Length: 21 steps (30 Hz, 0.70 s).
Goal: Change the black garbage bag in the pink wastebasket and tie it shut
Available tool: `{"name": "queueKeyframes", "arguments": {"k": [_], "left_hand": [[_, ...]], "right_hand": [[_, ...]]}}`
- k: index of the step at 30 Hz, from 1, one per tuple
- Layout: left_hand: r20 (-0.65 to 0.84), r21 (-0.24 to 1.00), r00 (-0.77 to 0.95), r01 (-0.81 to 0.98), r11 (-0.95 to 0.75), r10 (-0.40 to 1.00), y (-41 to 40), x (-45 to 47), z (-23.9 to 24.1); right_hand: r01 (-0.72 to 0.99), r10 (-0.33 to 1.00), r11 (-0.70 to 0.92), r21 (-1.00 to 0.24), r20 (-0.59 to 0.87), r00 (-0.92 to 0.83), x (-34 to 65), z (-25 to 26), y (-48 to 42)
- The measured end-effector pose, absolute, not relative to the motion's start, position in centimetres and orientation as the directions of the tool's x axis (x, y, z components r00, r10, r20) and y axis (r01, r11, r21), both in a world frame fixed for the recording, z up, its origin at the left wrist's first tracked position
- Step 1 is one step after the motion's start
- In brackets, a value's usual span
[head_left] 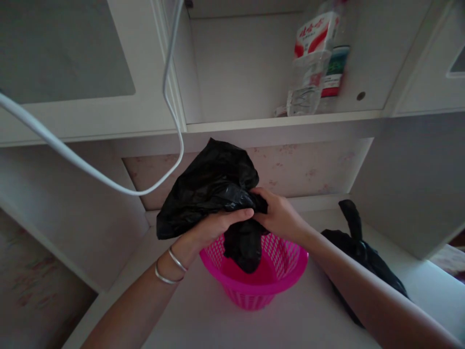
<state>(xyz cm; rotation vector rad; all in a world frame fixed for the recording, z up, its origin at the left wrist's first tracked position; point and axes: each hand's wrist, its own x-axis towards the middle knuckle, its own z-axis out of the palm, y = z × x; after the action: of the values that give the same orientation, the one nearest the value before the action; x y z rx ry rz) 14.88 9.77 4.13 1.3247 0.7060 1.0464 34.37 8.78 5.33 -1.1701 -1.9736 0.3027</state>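
Observation:
A crumpled black plastic bag (214, 177) is gripped between both hands above a pink basket (254, 288). My left hand (221, 223), with two silver bangles at its wrist, holds the bag from below, thumb pointing right. My right hand (276, 213) pinches the gathered plastic from the right side. One end of the bag spreads up and to the left, while a bunched end hangs down into the basket's mouth. The basket has latticed walls and stands upright on a white surface. Most of my left fingers are hidden by the bag.
On the right lies another black bag (366, 257), knotted at its top. A white cable (127, 190) loops down at the upper left. An open cabinet shelf (232, 127) overhead holds a clear plastic bottle (305, 92) and a green-and-red labelled container (334, 72).

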Motion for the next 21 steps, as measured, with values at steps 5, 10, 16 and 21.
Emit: {"name": "queueKeyframes", "arguments": {"k": [5,10,16,21], "left_hand": [[0.118,0.873,0.271,-0.487,0.030,0.955,10.4,11.8,5.2],[0.096,0.816,-0.039,-0.570,-0.101,0.995,11.6,8.5,6.1],[0.153,0.906,-0.045,-0.394,-0.158,0.987,11.8,7.2,4.9],[0.203,0.979,0.135,-0.057,-0.197,0.970,10.8,5.8,3.3]], "right_hand": [[0.689,0.720,0.600,-0.407,0.650,-0.243,36.4,4.1,9.6],[0.763,0.790,0.553,-0.334,0.501,-0.354,37.2,3.1,9.0],[0.609,0.743,0.643,-0.464,0.187,-0.643,37.6,4.8,7.8],[0.730,0.897,0.416,-0.542,0.378,-0.231,39.8,6.1,8.3]]}}
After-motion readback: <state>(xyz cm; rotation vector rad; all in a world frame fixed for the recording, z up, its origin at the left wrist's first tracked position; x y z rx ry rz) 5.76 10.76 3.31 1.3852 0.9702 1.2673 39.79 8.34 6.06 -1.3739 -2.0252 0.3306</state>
